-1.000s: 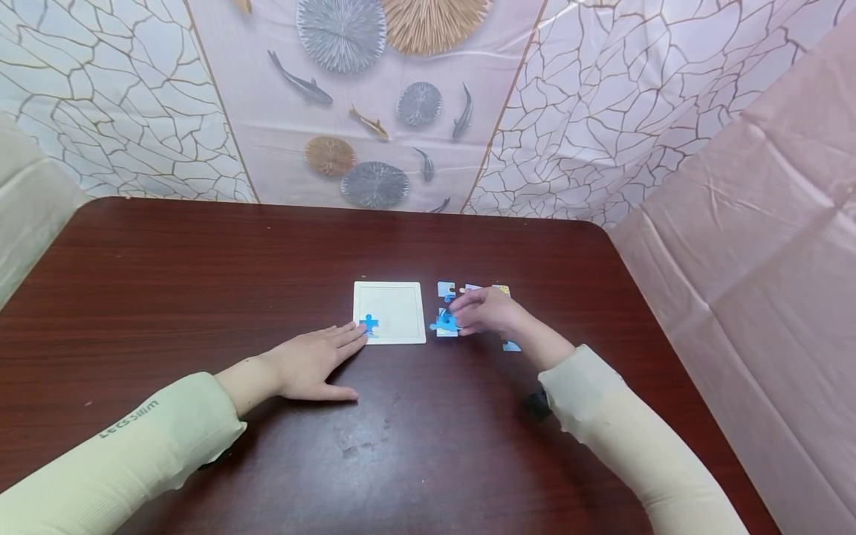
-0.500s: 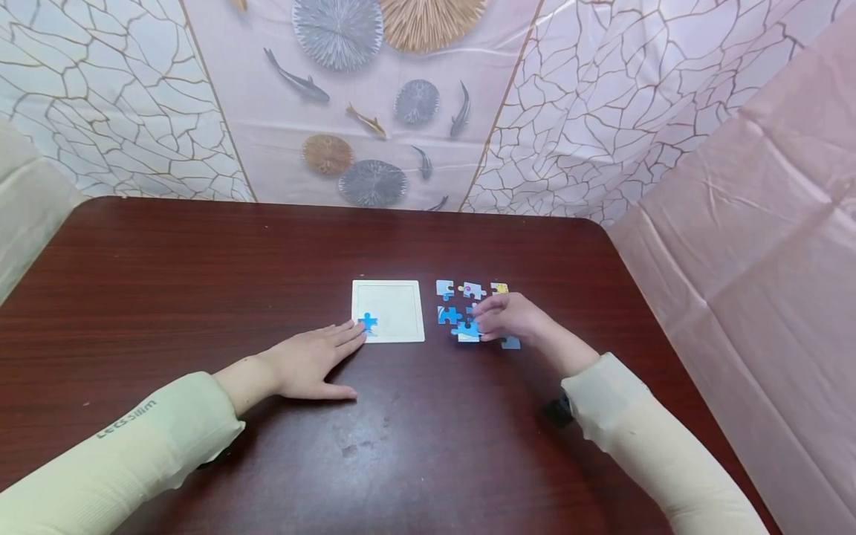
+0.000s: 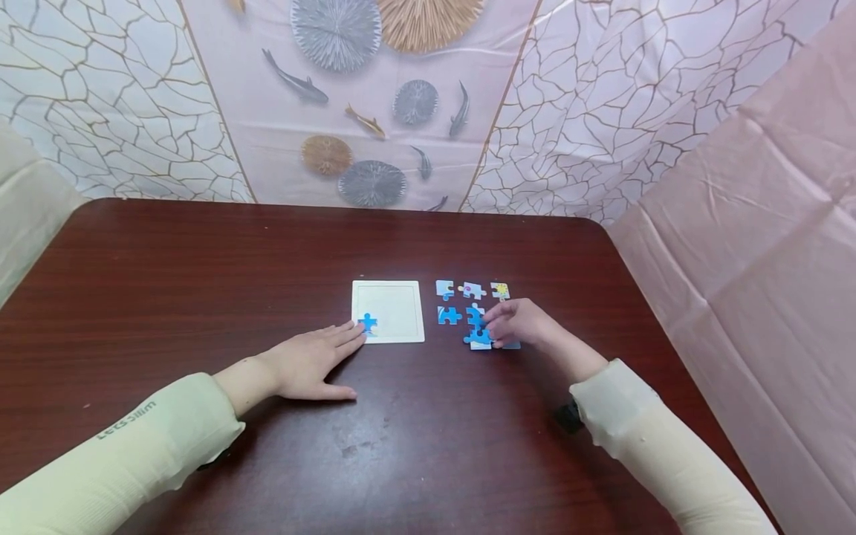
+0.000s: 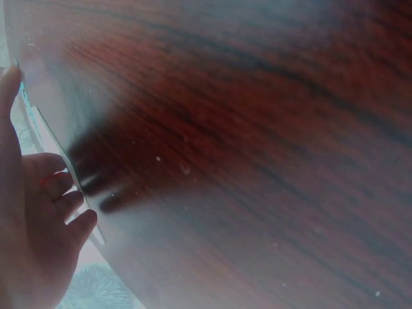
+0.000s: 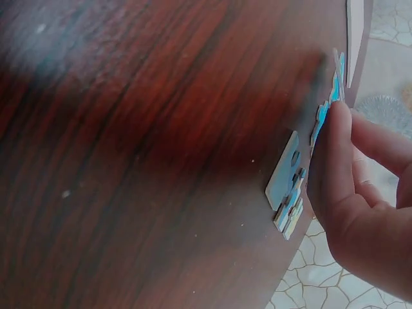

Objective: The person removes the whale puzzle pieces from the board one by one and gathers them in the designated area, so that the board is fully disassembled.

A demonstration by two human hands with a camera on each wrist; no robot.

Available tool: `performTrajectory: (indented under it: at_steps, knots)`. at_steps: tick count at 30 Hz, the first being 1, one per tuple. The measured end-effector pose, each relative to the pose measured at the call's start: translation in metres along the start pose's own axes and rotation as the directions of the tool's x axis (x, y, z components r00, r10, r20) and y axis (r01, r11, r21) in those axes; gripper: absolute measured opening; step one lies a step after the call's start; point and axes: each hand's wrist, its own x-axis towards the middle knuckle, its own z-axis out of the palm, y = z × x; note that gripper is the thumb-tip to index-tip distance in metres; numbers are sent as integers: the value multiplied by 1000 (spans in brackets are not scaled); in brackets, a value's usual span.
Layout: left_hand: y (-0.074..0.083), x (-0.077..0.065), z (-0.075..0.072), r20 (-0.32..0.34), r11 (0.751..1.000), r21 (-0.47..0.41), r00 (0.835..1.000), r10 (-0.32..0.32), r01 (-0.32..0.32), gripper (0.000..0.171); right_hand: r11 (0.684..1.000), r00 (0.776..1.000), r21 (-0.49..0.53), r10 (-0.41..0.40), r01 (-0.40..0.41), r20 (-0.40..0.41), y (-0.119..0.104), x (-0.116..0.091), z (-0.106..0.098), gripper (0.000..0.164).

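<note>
My left hand (image 3: 310,362) lies flat with spread fingers, its fingertips on the lower left corner of a white square puzzle tray (image 3: 394,305). A blue puzzle piece (image 3: 368,321) sits in that corner, partly covered by the fingers. My right hand (image 3: 524,325) pinches a blue and white jigsaw piece (image 3: 478,339) between thumb and fingers, low over the front of the loose pieces. In the right wrist view the right hand (image 5: 367,187) shows the held piece (image 5: 338,77) at its fingertips, tilted on edge.
Several loose pieces lie right of the tray: a light blue one (image 3: 444,289), a pinkish one (image 3: 472,290), one with a yellow sun (image 3: 500,290), and a blue one (image 3: 449,316). A patterned curtain (image 3: 374,111) hangs behind the brown table (image 3: 221,260).
My right hand has moved right, away from the tray, carrying the pinched jigsaw piece and uncovering pieces at the back. The left hand has stayed in place.
</note>
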Motion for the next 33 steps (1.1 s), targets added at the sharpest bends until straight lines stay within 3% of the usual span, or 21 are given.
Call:
performTrajectory:
  at_steps: [14, 33]
  knots:
    - [-1, 1, 0, -14, 1000, -7, 1000, 13, -13, 83, 993, 997, -119, 8, -17, -73, 0, 1, 3, 25]
    - [-1, 1, -1, -33, 1000, 7, 999, 5, -5, 80, 988, 996, -156, -24, 10, -90, -14, 0, 7, 25]
